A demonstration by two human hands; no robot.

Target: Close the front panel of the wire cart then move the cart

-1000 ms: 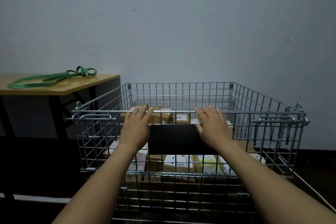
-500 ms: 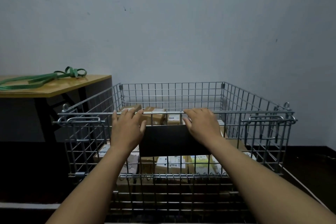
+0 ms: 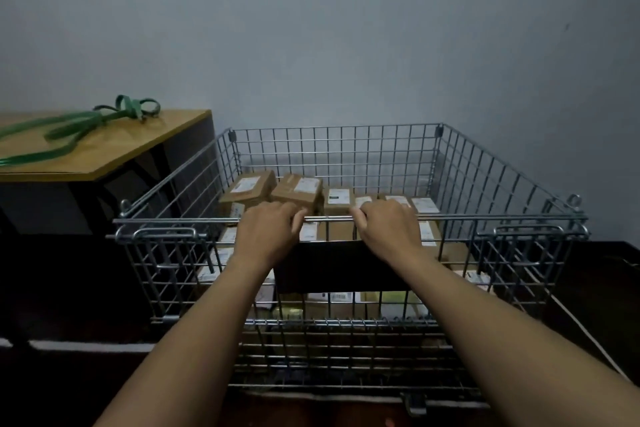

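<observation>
A silver wire cart (image 3: 491, 184) stands against the grey wall, with several cardboard boxes (image 3: 298, 189) inside. Its front panel (image 3: 166, 274) is upright, and its top rail (image 3: 329, 218) runs level across the front. A black plate (image 3: 339, 267) hangs on the panel's middle. My left hand (image 3: 266, 236) curls its fingers over the top rail left of centre. To the right of centre my right hand (image 3: 388, 230) grips the same rail. Latch loops (image 3: 162, 234) sit at both upper corners of the panel.
A wooden table (image 3: 114, 149) with dark legs stands left of the cart, close to its left side. Green straps (image 3: 79, 123) lie on the tabletop. The grey wall (image 3: 346, 45) is right behind the cart. Dark floor (image 3: 595, 288) lies to the right.
My fingers have curled from lying flat on the panel to gripping the top rail. The view has tipped down and the box tops inside now show.
</observation>
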